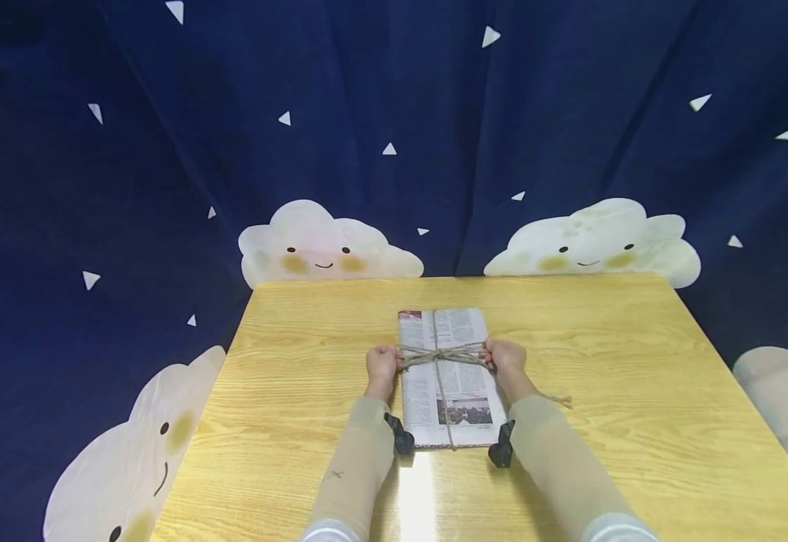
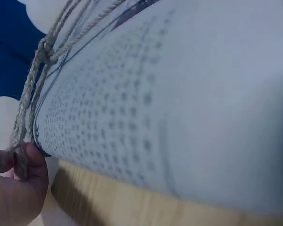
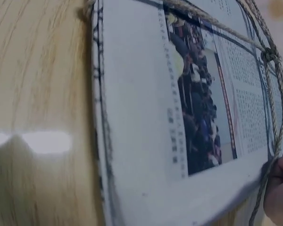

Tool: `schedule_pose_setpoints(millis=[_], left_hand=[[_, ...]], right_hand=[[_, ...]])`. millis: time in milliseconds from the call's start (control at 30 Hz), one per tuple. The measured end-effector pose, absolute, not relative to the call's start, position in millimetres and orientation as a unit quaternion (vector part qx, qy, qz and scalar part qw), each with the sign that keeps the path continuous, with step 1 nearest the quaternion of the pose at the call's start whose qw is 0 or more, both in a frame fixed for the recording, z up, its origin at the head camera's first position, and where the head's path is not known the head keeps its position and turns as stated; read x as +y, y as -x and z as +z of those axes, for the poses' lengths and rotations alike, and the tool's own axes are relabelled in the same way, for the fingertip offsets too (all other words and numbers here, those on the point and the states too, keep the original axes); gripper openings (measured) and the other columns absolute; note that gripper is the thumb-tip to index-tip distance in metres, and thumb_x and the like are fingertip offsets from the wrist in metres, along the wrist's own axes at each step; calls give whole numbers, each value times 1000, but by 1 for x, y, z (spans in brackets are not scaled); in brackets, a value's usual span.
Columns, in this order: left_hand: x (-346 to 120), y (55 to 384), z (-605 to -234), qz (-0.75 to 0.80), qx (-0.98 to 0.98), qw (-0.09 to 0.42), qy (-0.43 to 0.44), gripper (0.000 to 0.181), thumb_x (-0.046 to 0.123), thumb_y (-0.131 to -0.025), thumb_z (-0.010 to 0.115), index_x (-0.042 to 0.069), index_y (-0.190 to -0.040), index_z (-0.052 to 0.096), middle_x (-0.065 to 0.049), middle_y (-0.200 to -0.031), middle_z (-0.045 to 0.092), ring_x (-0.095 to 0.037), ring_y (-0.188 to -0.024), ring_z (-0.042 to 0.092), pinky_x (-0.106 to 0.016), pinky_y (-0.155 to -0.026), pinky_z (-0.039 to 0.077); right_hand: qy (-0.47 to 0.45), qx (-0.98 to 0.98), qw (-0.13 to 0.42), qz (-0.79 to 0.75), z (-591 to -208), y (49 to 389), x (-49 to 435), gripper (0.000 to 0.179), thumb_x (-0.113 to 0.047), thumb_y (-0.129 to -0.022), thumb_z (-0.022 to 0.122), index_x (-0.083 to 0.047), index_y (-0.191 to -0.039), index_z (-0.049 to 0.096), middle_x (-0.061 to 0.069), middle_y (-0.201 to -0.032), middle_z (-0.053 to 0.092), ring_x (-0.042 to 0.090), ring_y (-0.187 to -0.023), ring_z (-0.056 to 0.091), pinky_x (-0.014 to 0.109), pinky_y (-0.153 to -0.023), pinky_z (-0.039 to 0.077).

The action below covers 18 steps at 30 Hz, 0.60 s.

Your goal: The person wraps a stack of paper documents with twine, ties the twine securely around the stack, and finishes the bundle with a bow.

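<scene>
A folded newspaper bundle lies on the wooden table, with twine crossing it lengthwise and widthwise. The strands meet in a knot on top of the bundle. At the bundle's left edge my left hand pinches twine between thumb and fingers. On the opposite edge my right hand grips twine with curled fingers. In the right wrist view only part of the right hand shows, at the frame's edge. A loose twine end trails out past the right wrist.
The wooden table extends around the bundle on all sides. Behind it hangs a dark blue curtain with white triangles and smiling clouds. A black wrist camera sits on the left wrist, another camera on the right.
</scene>
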<state>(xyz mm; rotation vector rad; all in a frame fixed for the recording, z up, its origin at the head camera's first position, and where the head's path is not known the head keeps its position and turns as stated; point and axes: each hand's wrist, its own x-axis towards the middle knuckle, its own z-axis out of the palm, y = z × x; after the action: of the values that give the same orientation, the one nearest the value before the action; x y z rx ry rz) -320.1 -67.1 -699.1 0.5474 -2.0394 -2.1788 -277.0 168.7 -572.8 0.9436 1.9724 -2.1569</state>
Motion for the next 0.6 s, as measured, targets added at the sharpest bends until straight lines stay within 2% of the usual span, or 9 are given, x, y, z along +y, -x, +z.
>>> schedule_pose_setpoints(millis=[67,100,200,300,367,467,600], left_hand=[[-69,316,-691,-724,-667,51,-169,13,-2,-87,49,-10,-84,58,-16,-71,63,-20,-57,59,-28,-51,50],[-69,311,-678,-717,-672,38,-178,13,-2,-87,50,-11,-87,60,-17,-74,64,-21,-59,60,-30,-54,51],[-70,296,-637,-730,-664,36,-154,12,-2,-86,54,-12,-84,61,-17,-71,64,-18,-55,58,-27,-49,50],[-70,274,-583,-715,-681,10,-159,18,-1,-89,53,-17,-96,58,-26,-82,64,-20,-61,60,-30,-56,53],[-70,267,-563,-715,-683,-1,-147,21,-2,-89,52,-19,-101,56,-29,-85,63,-19,-62,61,-29,-58,53],[-69,267,-556,-722,-677,-9,-142,21,-5,-88,53,-20,-103,56,-29,-84,62,-17,-60,60,-30,-59,55],[-65,282,-579,-731,-666,22,-147,16,-5,-86,57,-17,-97,58,-24,-72,63,-18,-54,60,-30,-53,55]], right_hand=[[-278,654,47,-701,-575,275,173,12,-5,-85,58,3,-79,64,-3,-48,55,3,-40,46,15,-35,36],[-256,665,55,-699,-576,273,175,14,-7,-87,59,6,-85,65,-3,-50,56,2,-40,48,15,-36,37],[-195,702,73,-681,-574,273,184,28,-13,-88,60,11,-101,62,-3,-55,60,2,-43,49,15,-38,39],[-131,742,91,-652,-572,273,190,37,-17,-89,59,14,-109,58,-3,-66,64,2,-51,51,15,-45,42],[-107,762,89,-633,-570,273,192,37,-18,-90,59,13,-109,59,-1,-71,64,4,-55,52,16,-49,43],[-79,781,80,-614,-567,273,190,36,-17,-91,57,13,-110,59,4,-76,64,6,-61,54,17,-53,45],[-79,787,63,-608,-568,276,186,33,-14,-90,57,12,-110,59,10,-80,64,7,-64,55,17,-56,46]])
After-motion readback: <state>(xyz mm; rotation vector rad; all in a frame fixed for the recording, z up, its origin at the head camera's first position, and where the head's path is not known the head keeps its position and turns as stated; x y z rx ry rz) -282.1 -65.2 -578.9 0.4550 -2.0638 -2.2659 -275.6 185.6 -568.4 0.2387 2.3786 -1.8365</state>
